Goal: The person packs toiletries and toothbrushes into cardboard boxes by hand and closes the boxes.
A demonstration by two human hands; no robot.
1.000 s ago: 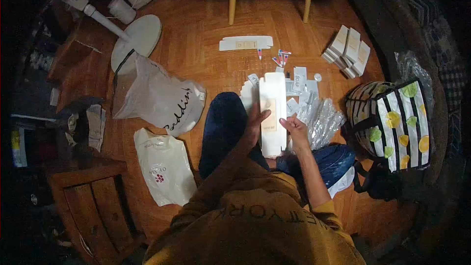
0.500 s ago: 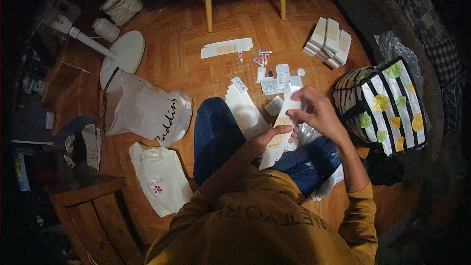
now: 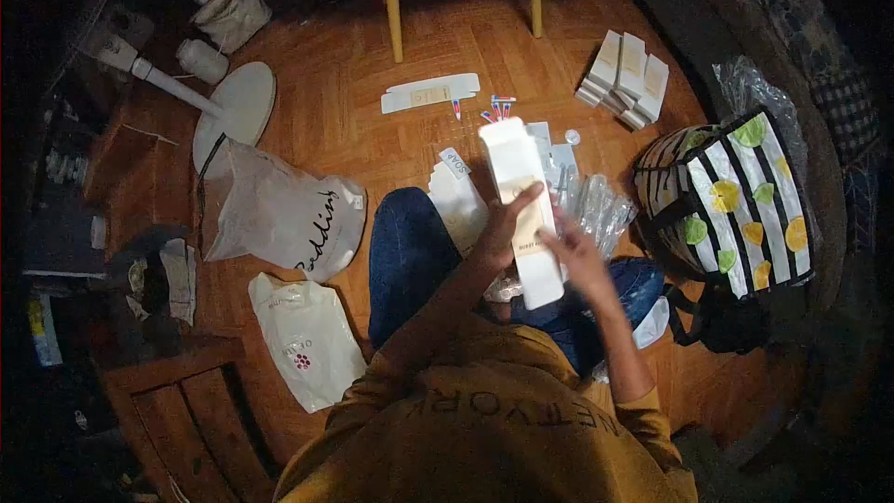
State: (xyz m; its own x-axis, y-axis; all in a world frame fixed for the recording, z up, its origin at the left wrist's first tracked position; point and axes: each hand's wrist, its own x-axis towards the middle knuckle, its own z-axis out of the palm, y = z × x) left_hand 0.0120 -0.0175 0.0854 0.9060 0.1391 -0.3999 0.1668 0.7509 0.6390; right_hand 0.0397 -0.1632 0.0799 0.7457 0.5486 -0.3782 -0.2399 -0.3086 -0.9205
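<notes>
A long white cardboard box [image 3: 510, 154] with a beige printed panel tilts above my lap, its flaps opened out at the upper end. My left hand [image 3: 506, 228] grips its left side, thumb across the front. On the lower right edge, my right hand [image 3: 579, 256] has its thumb on the front face and its other fingers partly behind; it is slightly blurred. Beneath the box lie flat white cartons [image 3: 456, 200] and a slip marked SOAP [image 3: 454, 163]. Crumpled clear plastic wrappers [image 3: 601, 210] rest right of the box. Small toothpaste tubes [image 3: 501, 110] lie beyond its upper end.
Stacked white boxes [image 3: 626, 74] stand at the back right, near a striped fruit-print bag [image 3: 745, 205]. An unfolded carton [image 3: 428, 93] lies ahead. To the left are a white bedding bag [image 3: 279, 205], a cream plastic bag [image 3: 307, 340] and a round stand base [image 3: 251, 98].
The box has turned its broad face up and its upper end has opened into a box shape. My right hand has moved down from the upper part to the lower right edge.
</notes>
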